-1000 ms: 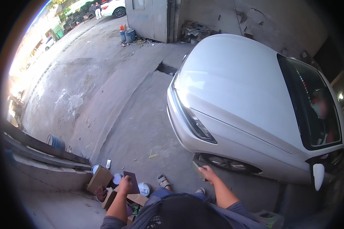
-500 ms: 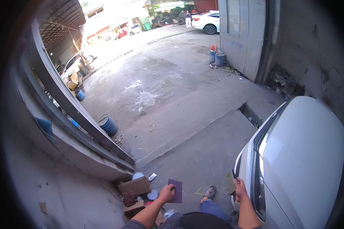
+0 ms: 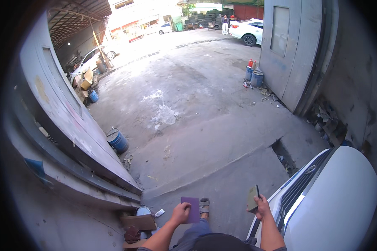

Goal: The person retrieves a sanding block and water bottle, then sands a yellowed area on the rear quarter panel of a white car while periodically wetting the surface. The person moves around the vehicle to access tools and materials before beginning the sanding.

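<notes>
My left hand (image 3: 180, 214) grips a flat purple sheet (image 3: 192, 210) that looks like sandpaper, thumb over its near face. In my right hand (image 3: 262, 207) is an olive-green sanding block (image 3: 252, 198) with a dark edge, held upright at its side. Both hands are apart, one on each side of my body, above the concrete floor. To the right of my right hand stands a white car (image 3: 343, 188), its dark grille (image 3: 301, 182) facing away from me. My sandalled foot (image 3: 204, 205) shows between the hands.
At lower left lie a cardboard box (image 3: 139, 222), a dark red cloth (image 3: 132, 234) and a small white tube (image 3: 159, 212). A blue drum (image 3: 118, 141) stands by the left wall. A recessed pit (image 3: 284, 157) opens ahead of the car. A person (image 3: 225, 25) stands far off.
The view has shifted left and forward, showing more of the car's front. One foot now stands ahead between my hands. Both hands keep hold of the sheet and the block.
</notes>
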`<state>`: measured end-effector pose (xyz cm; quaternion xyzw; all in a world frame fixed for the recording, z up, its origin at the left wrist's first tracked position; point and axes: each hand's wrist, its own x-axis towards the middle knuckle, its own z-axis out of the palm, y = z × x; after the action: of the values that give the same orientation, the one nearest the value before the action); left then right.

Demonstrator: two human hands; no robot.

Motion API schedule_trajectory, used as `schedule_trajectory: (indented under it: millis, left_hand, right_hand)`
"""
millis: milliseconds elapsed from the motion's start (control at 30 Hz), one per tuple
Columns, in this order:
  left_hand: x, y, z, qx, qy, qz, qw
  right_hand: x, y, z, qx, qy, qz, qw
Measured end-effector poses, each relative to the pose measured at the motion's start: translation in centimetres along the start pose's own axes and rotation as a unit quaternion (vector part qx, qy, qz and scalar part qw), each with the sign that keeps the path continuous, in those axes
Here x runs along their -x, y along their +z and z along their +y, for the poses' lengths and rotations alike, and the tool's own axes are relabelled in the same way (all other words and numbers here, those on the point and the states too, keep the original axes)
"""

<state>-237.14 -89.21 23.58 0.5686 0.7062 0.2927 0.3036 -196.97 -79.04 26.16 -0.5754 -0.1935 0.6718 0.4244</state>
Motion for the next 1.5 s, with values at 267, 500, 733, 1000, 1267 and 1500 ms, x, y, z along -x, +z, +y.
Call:
schedule_trajectory:
  millis: [267, 500, 733, 1000, 1267, 1500]
  left_hand:
    - [-20.2, 0.2, 3.9, 0.034, 0.015, -0.054, 0.998]
    - [-33.0, 2.8, 10.3, 0.023, 0.076, -0.123, 0.989]
    - [-42.9, 11.1, 17.0, 0.031, 0.124, -0.154, 0.98]
    - [-54.0, 21.0, 29.6, 0.083, 0.117, -0.161, 0.977]
    - [-63.1, 30.5, 44.7, 0.095, 0.194, -0.255, 0.942]
    - [-72.8, 41.1, 55.7, 0.138, 0.251, -0.328, 0.9]
  right_hand:
    - [-11.3, 3.8, -6.8, -0.036, -0.098, 0.059, 0.993]
    - [-16.4, 2.8, -12.9, 0.025, -0.183, 0.147, 0.972]
    - [-23.2, -1.5, -19.7, 0.153, -0.242, 0.327, 0.901]
    - [-31.1, -9.0, -29.8, 0.207, -0.268, 0.297, 0.893]
    - [-36.1, -11.5, -39.4, 0.167, -0.277, 0.305, 0.896]
    - [-43.5, -17.5, -47.1, 0.19, -0.312, 0.419, 0.831]
